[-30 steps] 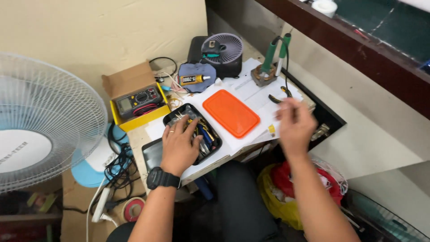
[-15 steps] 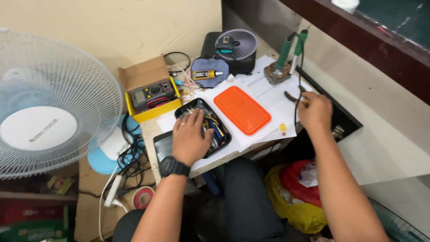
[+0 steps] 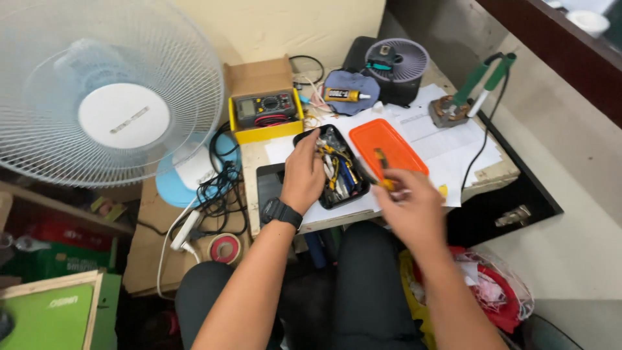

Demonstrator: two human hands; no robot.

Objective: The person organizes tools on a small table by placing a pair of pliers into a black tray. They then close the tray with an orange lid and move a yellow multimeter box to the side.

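Note:
My left hand [image 3: 302, 174], with a black watch on the wrist, rests on the near left rim of a black tray [image 3: 358, 194] full of small tools and wires. My right hand [image 3: 408, 206] is blurred over the table's front edge, just right of the tray. It holds a small tool with a yellow and black handle [image 3: 381, 170], which sticks up over the orange lid [image 3: 389, 145] lying on white paper sheets [image 3: 447, 146].
A yellow multimeter [image 3: 264, 110] sits in an open cardboard box. A white standing fan [image 3: 110, 97] fills the left. A small round black fan [image 3: 396, 65], a glue tube on blue cloth [image 3: 347, 96], a green-handled soldering iron in its stand [image 3: 468, 91], cables [image 3: 217, 188] and a tape roll [image 3: 225, 249] surround the small table.
My right hand has come back from the far right side of the table to the tray's right edge, now with a small tool in it. My left hand stays on the tray.

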